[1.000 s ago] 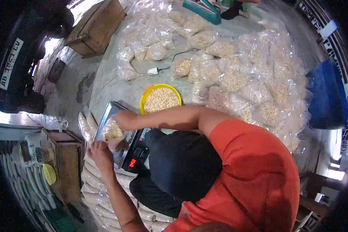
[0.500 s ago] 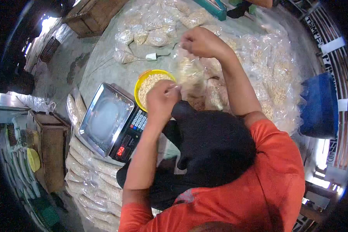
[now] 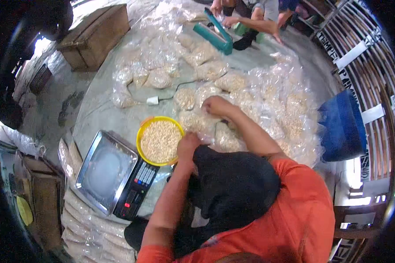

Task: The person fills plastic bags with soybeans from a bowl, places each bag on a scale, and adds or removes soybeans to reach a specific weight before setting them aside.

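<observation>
My left hand (image 3: 188, 148) is closed at the right rim of a yellow basin (image 3: 138, 139) filled with pale beans (image 3: 160, 141). Its fingers pinch the clear plastic of a bag of beans (image 3: 194, 123), which lies just beyond the basin. My right hand (image 3: 218, 107) is curled shut over the far right side of that bag, among other filled bags. Whatever its fingers grip is hidden. Left of the basin stands a digital scale with a bare steel pan (image 3: 107, 168) and a black keypad panel (image 3: 136, 186).
Filled clear bags (image 3: 289, 109) spread over the mat to the right and far side. Stacked bags (image 3: 94, 234) lie near left. A white plug (image 3: 152, 101) with a cord sits ahead. Beyond are a teal sealer (image 3: 215, 37), a co-worker's hands (image 3: 231, 22), a blue container (image 3: 344, 127) and a cardboard box (image 3: 94, 37).
My view has shifted, bringing the co-worker into sight. Both hands have come lower and closer together, and the blurred bag between them now rests among the others. The scale's lit digits have changed.
</observation>
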{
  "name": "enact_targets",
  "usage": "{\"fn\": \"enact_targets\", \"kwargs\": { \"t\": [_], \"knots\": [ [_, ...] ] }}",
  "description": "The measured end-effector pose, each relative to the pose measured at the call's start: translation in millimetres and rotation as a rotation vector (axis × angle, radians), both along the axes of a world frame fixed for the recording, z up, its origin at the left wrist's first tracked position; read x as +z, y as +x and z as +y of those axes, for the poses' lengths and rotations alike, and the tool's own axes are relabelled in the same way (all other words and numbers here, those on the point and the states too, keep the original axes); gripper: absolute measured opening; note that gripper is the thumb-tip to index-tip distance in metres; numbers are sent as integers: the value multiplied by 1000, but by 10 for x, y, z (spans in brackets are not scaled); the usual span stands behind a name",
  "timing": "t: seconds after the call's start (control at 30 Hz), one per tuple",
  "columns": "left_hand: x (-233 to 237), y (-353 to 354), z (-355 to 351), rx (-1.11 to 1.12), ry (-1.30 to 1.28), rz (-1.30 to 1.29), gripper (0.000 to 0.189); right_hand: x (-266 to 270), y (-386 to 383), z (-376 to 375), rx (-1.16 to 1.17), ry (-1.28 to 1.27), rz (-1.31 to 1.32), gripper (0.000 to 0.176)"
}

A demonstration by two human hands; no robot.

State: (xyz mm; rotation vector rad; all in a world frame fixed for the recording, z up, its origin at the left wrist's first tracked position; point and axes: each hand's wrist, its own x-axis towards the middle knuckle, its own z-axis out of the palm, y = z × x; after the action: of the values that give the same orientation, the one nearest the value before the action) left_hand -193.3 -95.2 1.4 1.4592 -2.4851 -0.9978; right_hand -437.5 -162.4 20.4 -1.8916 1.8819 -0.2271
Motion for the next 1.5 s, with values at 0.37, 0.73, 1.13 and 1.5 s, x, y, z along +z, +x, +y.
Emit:
{"fn": "enact_targets", "kwargs": {
  "t": [0.37, 0.73, 1.13, 1.5],
  "knots": [
    [512, 1558, 1132, 33, 303, 359, 53, 1086, 1379, 92, 183, -576, -245, 25],
    [-573, 1886, 904, 125, 909, 467, 54, -132, 1450, 236, 316, 558, 18, 30],
    [-949, 1591, 889, 505, 608, 994, 92, -1104, 1747, 398, -501, 463, -932, 21],
    [-1051, 1670, 899, 343, 773, 782, 75, -56, 1924, -876, 361, 485, 338, 52]
  ]
}}
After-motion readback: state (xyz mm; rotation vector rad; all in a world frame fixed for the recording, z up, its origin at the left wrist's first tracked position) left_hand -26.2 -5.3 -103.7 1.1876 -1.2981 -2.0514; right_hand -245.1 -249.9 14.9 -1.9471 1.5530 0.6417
